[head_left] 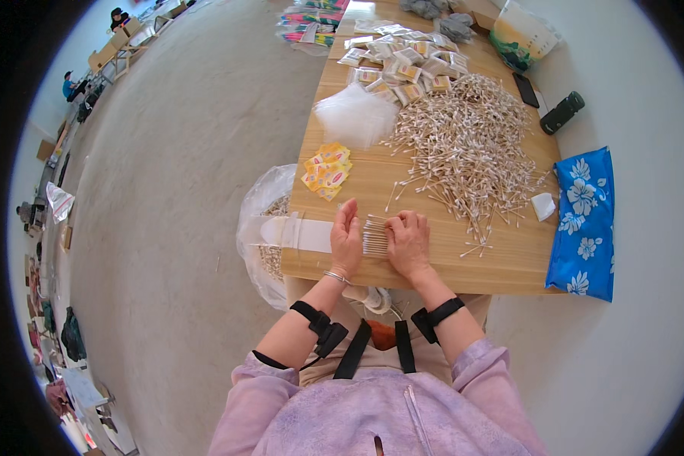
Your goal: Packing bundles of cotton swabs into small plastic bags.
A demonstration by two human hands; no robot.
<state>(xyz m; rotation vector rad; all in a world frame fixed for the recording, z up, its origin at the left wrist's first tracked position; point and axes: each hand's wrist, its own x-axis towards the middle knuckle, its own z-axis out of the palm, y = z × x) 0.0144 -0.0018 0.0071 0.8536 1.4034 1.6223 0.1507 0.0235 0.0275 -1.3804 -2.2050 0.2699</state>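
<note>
cotton swabs (pixel 375 235) touch right hand (pixel 409 240), bare tabletop (pixel 501 270) toward front edge (pixel 479 291).

It appears to be a packing workshop: cotton swabs (pixel 467 144) heaped at two o'clock, labelled plastic packets (pixel 410 64) at one, bare concrete floor (pixel 167 228) at nine, cardboard boxes (pixel 108 55) and a co-worker (pixel 70 87) at ten.

No wording can be read: the print on the yellow cards (pixel 327 170) near the table's (pixel 505 266) left edge and the labels (pixel 410 74) on packets (pixel 388 47) toward its far edge is too small.
</note>
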